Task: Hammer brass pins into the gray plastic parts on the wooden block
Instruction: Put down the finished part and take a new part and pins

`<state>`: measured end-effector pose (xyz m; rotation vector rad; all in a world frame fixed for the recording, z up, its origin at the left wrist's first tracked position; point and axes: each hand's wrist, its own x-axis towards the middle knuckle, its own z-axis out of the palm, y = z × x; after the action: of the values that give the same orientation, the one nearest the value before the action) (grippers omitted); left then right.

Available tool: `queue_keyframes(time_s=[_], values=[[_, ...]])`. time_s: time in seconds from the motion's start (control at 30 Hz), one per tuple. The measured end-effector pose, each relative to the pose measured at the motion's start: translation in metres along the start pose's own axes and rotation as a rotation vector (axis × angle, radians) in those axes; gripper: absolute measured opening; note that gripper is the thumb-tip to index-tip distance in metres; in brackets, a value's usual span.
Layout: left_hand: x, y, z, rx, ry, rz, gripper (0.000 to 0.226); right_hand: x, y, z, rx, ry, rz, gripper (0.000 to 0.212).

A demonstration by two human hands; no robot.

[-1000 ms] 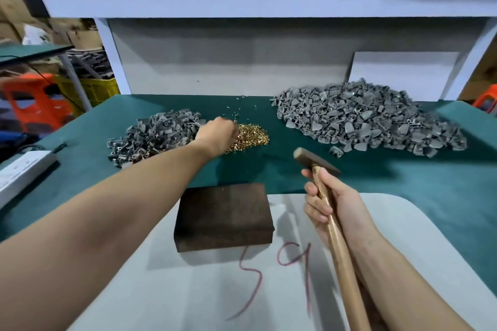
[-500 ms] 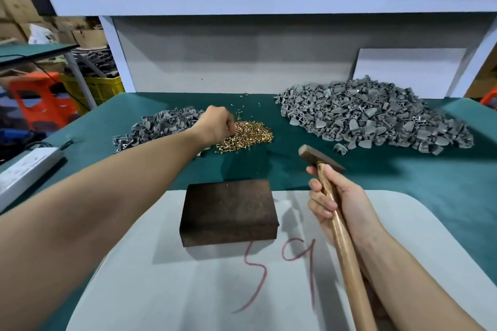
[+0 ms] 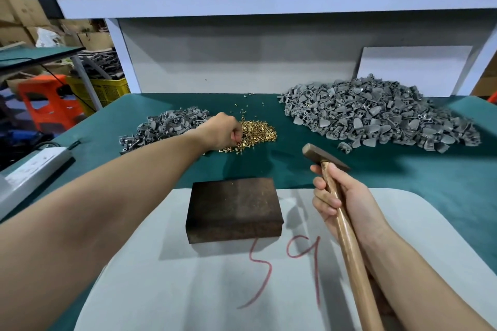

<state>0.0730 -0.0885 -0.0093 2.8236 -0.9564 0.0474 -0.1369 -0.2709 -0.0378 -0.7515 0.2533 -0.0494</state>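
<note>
Head view: left hand (image 3: 222, 131), perhaps pinching, at brass pins' (image 3: 258, 133) left edge.

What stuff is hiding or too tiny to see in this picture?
1. Head view: whether the left hand holds a pin; its curled fingers, dipped in the brass pin pile, hide that.
2. Head view: the hammer handle's end, cut off by the bottom edge.
3. Head view: specks on the wooden block, too small to name.

green table (image 3: 403, 183) | pale board (image 3: 188, 290) | large gray-parts pile (image 3: 376, 113) | small gray-parts pile (image 3: 164, 129) | brass pins pile (image 3: 258, 133) | power strip (image 3: 35, 166)
</note>
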Motion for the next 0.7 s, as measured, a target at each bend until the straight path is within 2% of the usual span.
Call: queue_keyframes(time_s=[0.1, 0.23, 0.37, 0.47, 0.63, 0.7], values=[[-0.002, 0.002, -0.001, 0.033, -0.008, -0.003, 0.023, 0.0, 0.001, 0.0, 0.006, -0.004, -0.002, 0.024], [-0.002, 0.003, -0.004, 0.03, -0.038, -0.012, 0.014, 0.001, 0.0, -0.001, 0.004, -0.009, -0.006, 0.023], [-0.003, 0.005, 0.0, -0.007, 0.021, -0.064, 0.023, 0.0, 0.001, -0.001, -0.008, -0.011, -0.006, 0.023], [-0.004, 0.006, 0.001, -0.001, 0.072, -0.09, 0.019, -0.001, 0.001, -0.001, -0.007, -0.011, -0.002, 0.023], [-0.006, -0.01, -0.026, -0.316, 0.166, -0.2, 0.016, 0.0, 0.001, -0.001, -0.002, -0.012, -0.006, 0.023], [-0.012, -0.024, -0.039, -0.369, 0.164, -0.261, 0.015, 0.001, 0.001, -0.002, -0.007, -0.014, -0.006, 0.023]])
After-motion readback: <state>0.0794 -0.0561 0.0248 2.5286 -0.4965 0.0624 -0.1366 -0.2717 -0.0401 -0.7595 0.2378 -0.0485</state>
